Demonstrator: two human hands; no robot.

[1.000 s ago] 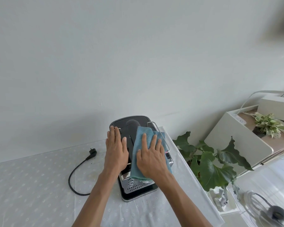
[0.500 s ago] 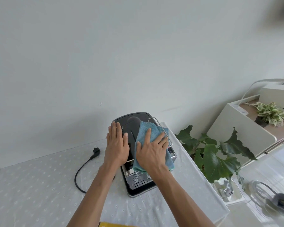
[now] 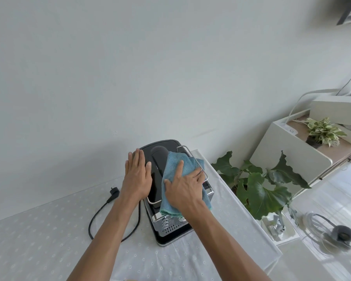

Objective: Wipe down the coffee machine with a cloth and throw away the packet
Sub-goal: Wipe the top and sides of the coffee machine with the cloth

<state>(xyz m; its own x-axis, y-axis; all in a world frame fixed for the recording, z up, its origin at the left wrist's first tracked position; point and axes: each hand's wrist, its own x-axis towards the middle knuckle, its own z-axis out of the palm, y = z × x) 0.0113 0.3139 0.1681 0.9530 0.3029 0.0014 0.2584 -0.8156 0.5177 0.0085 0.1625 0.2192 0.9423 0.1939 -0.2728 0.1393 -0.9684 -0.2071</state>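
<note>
A black and chrome coffee machine stands on the table by the wall. My left hand lies flat on the left side of its top, fingers together, holding nothing. My right hand presses a blue cloth onto the right side of the top, its fingers spread and curling over the right edge by the chrome rail. The cloth hangs down over the front, above the perforated drip tray. No packet shows clearly in view.
The machine's black cord and plug lie on the white dotted tablecloth to the left. A large-leafed plant stands past the table's right edge. A white cabinet with a small plant is further right.
My right hand has slid the cloth toward the right edge of the machine's top. My left hand has shifted a little further back on the left side.
</note>
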